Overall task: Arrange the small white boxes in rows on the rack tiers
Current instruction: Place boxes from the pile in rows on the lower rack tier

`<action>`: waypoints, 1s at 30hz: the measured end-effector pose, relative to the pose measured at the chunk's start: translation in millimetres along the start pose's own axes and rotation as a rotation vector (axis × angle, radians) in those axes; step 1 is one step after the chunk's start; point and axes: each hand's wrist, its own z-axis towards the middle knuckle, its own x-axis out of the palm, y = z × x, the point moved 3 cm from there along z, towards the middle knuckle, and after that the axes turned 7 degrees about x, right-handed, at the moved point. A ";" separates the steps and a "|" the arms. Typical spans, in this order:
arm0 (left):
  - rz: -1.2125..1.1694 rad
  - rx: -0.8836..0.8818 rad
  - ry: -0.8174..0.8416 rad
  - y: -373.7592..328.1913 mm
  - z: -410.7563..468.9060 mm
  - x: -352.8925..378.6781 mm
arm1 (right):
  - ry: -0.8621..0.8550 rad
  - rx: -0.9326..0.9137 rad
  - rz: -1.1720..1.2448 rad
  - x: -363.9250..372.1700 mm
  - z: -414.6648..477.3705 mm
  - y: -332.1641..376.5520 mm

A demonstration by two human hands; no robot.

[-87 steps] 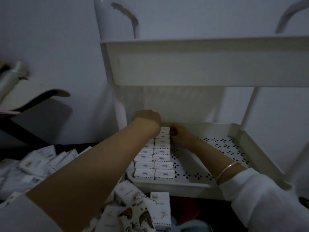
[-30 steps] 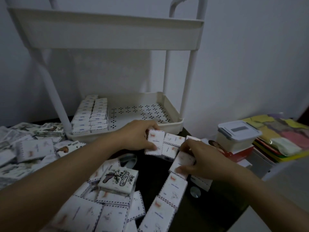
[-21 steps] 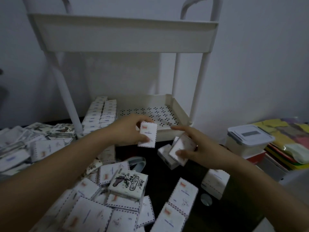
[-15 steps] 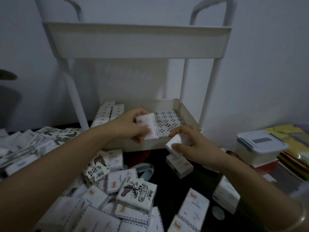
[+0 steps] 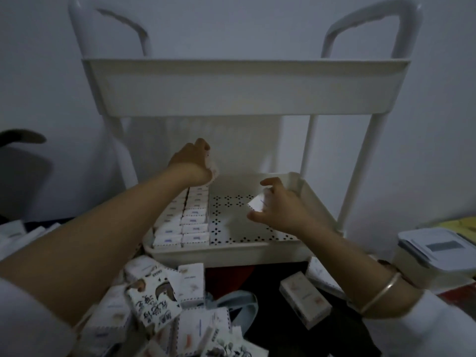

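A white rack stands ahead with an upper tier (image 5: 244, 88) and a lower tier (image 5: 257, 249) with a perforated floor. Two rows of small white boxes (image 5: 188, 222) fill the lower tier's left side. My left hand (image 5: 192, 163) is at the far end of those rows and grips a small white box (image 5: 212, 170), mostly hidden by the fingers. My right hand (image 5: 278, 208) hovers over the tier's bare right part and pinches another small white box (image 5: 257, 206). A heap of loose boxes (image 5: 164, 310) lies in front of the rack.
A lidded plastic container (image 5: 435, 256) stands at the right on other items. One loose box (image 5: 305, 300) lies on the dark surface below my right forearm. More boxes lie at the far left (image 5: 15, 233). A wall is close behind the rack.
Both hands picked boxes off the dark surface and carried them up into the lower tier. The left hand has reached the back of the rows; the right is over the perforated floor.
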 end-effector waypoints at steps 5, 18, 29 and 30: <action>-0.078 -0.013 -0.286 14.5 21.9 10.8 | -0.007 -0.019 0.170 12.6 19.4 -2.5; -0.085 0.067 -0.107 64.1 48.4 64.7 | 0.094 -0.100 0.070 28.0 46.7 -5.1; 0.030 0.057 -0.248 71.4 48.8 92.2 | 0.115 0.001 0.190 37.6 93.3 10.1; 0.095 0.066 -0.274 71.0 48.1 91.8 | 0.105 0.067 0.287 37.7 99.9 11.2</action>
